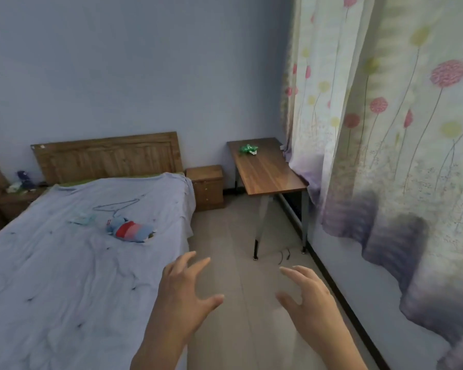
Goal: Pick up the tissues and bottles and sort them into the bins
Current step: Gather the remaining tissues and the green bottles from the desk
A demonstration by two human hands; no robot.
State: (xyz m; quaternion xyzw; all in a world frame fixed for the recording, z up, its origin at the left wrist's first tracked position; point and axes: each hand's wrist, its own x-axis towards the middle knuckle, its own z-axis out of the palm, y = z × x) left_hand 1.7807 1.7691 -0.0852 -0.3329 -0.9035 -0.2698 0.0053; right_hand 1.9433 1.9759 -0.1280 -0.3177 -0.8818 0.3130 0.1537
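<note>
1. Hands: the left hand [183, 292] and the right hand [305, 292] are both held out over the pale tiled floor [238, 236]. Fingers are spread and slightly bent, palms down, gripping nothing.
2. Task items: a crumpled green item [247, 150] lies at the far end of the brown wooden tabletop [267, 172]. It may be a crushed bottle, but it is too small to confirm. A pale crumpled tissue [82, 218] lies on the blue-grey sheeted bed [64, 276], near a striped blue and red plush toy [130, 231].
3. Bins: none in view.
4. Governing relation: the crumpled green item lies well ahead of both hands. The tabletop's long axis runs away from the person, along the flowered curtain [385, 129], so the item sits at the end farthest from the hands. The right hand is on the tabletop's side. The pale crumpled tissue lies ahead and to the left, well apart from the left hand, which is the nearer of the two.
5. Assessment: neither item appears to be within reach, so a move forward seems necessary before any grasp. Both items are judged still to be collected.
</note>
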